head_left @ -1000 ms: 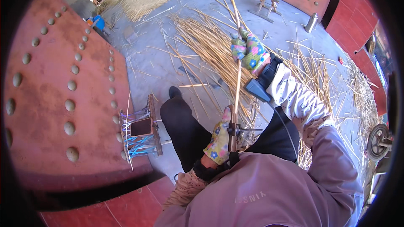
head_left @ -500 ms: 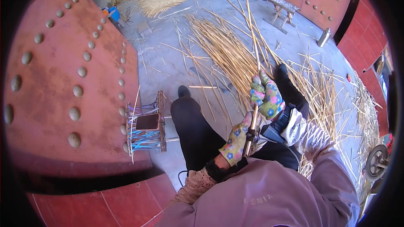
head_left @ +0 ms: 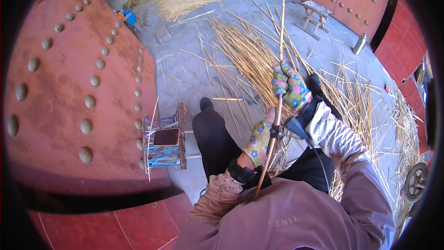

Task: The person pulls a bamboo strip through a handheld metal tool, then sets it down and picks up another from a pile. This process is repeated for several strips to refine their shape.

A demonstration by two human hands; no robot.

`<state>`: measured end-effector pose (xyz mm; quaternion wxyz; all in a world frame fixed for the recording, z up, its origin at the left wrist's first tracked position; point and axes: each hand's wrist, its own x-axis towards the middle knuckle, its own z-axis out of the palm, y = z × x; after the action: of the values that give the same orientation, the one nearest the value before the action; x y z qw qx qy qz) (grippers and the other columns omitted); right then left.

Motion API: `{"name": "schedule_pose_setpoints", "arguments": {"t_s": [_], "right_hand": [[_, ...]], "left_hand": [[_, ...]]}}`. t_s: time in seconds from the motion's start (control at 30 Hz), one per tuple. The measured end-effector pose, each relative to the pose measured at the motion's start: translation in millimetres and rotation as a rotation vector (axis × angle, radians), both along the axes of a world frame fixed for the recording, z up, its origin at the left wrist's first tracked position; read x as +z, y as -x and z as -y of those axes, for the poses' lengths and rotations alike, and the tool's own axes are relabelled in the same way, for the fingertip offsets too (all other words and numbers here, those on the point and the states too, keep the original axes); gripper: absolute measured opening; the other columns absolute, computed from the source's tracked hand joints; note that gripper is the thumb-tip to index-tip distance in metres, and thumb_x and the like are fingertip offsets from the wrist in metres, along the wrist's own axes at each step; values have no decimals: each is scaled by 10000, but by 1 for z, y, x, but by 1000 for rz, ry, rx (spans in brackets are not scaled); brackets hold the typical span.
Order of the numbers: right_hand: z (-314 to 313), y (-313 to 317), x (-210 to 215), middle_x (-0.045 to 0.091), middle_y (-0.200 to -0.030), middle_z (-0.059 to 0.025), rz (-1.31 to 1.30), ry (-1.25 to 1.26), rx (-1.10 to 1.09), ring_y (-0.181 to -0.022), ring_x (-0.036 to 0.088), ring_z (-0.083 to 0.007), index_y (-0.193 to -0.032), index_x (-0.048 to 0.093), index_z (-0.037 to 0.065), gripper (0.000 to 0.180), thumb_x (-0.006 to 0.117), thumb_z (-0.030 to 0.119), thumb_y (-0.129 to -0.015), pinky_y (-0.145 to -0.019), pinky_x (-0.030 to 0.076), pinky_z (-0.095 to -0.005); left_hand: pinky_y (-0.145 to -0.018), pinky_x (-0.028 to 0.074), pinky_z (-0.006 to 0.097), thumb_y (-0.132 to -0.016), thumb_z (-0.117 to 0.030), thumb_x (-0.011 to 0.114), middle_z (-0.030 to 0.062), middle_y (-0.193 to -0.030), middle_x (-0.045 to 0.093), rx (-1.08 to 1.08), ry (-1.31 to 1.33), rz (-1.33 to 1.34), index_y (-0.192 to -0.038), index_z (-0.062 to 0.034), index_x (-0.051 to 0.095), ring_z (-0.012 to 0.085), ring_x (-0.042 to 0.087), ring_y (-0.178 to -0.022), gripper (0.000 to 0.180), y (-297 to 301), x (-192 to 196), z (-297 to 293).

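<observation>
A long tan reed stalk (head_left: 280,32) runs from beyond the top edge down toward my torso. My right hand (head_left: 292,88), in a flower-print glove, is closed around it above my lap. Lower down, my left hand (head_left: 259,141), in a matching glove, is against the stalk's left side with its thumb pointing up. A small dark tool (head_left: 276,132) sits around the stalk beside the left palm; the left fingers are mostly hidden, but seem closed on it. The stalk's lower end (head_left: 257,196) reaches my shirt front.
A thick heap of reeds (head_left: 247,53) lies ahead, with more loose stalks (head_left: 354,102) to the right. On my left stands a strap-woven stool (head_left: 162,157) bearing a dark flat rectangular object (head_left: 166,136). Farther off are a small bench (head_left: 315,14) and a metal flask (head_left: 360,44).
Both hands have moved slightly forward, away from my body. Below the dark tool, more of the stalk now shows, its lower end reaching closer to me.
</observation>
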<state>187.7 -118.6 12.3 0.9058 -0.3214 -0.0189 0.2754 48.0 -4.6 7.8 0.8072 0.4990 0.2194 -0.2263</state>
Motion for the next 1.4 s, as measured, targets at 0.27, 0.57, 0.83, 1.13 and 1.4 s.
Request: {"name": "schedule_pose_setpoints", "arguments": {"t_s": [0.27,0.57,0.83,1.13,1.4], "right_hand": [[24,39,-12,559,-904,-81,-112,775,-53,-802,540,-194,-1032,499,46,331,506,292,-811,-688,441,-337],[42,104,-47,377,-507,35,249,504,233,-384,300,-71,-774,499,60,260,461,311,-830,-348,208,-212],[202,152,-63,531,-670,-86,-265,596,382,-448,457,-100,-814,513,-5,188,520,182,-800,-360,364,-217],[73,71,-53,547,-777,-103,243,611,199,-494,519,-128,-1089,428,-17,351,512,185,-815,-510,448,-269],[164,171,-86,538,-703,-67,-79,289,576,-455,464,-59,-907,509,-6,244,532,215,-808,-376,362,-163]], "left_hand": [[-318,325,217,-771,-484,491,3,-451,462,407,179,245,-567,-87,497,97,421,-347,447,-95,-4,-26],[-370,403,263,-764,-506,479,26,-560,533,659,87,354,-686,-56,553,119,493,-442,462,-136,-1,-8],[-417,403,266,-767,-517,458,29,-616,532,874,203,396,-745,-57,544,127,491,-486,468,-154,0,-86],[-469,403,269,-771,-530,434,31,-680,530,746,122,281,-812,-59,535,135,488,-536,484,-120,-20,33],[-515,404,272,-774,-541,413,33,-736,529,930,130,364,-872,-60,527,143,486,-580,504,-117,-7,-126]]}}
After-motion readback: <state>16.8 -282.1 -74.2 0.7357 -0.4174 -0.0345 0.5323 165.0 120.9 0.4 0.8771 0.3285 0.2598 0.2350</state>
